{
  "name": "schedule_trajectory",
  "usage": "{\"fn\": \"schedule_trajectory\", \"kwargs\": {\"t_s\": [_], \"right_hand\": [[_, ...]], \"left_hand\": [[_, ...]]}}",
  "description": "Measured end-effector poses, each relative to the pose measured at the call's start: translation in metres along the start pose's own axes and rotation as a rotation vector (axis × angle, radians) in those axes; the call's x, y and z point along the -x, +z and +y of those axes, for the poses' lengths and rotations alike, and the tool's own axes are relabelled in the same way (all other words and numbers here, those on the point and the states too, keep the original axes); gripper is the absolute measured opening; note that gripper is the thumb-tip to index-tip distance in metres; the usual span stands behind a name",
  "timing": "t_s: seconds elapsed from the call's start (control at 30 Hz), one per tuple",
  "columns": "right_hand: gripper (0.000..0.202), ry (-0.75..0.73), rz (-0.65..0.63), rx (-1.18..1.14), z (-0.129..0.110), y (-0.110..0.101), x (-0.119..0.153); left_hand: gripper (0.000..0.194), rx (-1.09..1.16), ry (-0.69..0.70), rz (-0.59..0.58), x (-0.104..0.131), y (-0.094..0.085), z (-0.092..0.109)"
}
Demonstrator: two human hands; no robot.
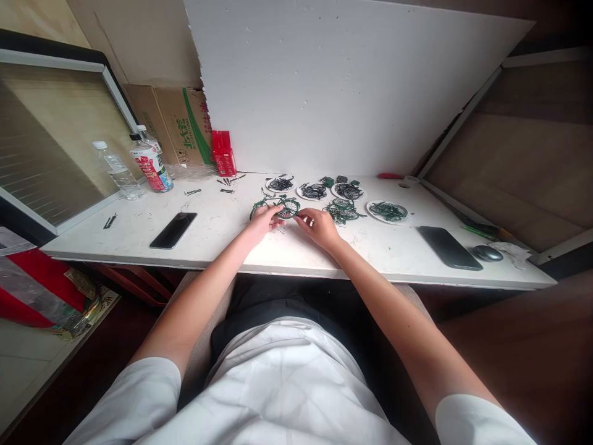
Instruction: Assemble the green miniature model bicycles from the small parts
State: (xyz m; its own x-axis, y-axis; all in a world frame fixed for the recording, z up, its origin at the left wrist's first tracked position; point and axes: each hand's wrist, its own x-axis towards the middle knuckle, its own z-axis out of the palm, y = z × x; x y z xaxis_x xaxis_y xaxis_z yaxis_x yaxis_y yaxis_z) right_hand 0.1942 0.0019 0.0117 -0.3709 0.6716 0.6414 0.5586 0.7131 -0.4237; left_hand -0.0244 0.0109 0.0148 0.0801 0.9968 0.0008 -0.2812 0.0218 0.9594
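A small green model bicycle (288, 207) with spoked wheels is held upright just above the white table. My left hand (265, 224) grips it around the middle, its fingers over the frame and near one wheel. At that wheel's right edge, the fingertips of my right hand (317, 226) are pinched together; whatever they hold is too small to make out. Right of my hands lies a pile of green bicycle parts (343, 211). Beyond are white plates of dark parts (313, 191), and a further plate holds green parts (389, 211).
On the white table (222, 241), a phone (173, 230) lies left and a dark flat device (449, 248) right, beside a round dark object (488, 253). Bottles (151, 164) and a red box (224, 153) stand back left. A white board rises behind.
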Motion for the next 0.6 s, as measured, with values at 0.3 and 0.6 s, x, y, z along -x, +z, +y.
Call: {"fn": "schedule_trajectory", "kwargs": {"t_s": [0.3,0.6], "right_hand": [[0.035,-0.003,0.027,0.030,-0.0001,-0.0006,0.0007],[0.030,-0.025,0.039,0.005,-0.0018,-0.0011,0.0007]], "left_hand": [[0.034,-0.024,-0.012,-0.013,0.0044,0.0030,0.0018],[0.036,0.009,-0.008,-0.034,0.0015,0.0006,-0.0007]]}}
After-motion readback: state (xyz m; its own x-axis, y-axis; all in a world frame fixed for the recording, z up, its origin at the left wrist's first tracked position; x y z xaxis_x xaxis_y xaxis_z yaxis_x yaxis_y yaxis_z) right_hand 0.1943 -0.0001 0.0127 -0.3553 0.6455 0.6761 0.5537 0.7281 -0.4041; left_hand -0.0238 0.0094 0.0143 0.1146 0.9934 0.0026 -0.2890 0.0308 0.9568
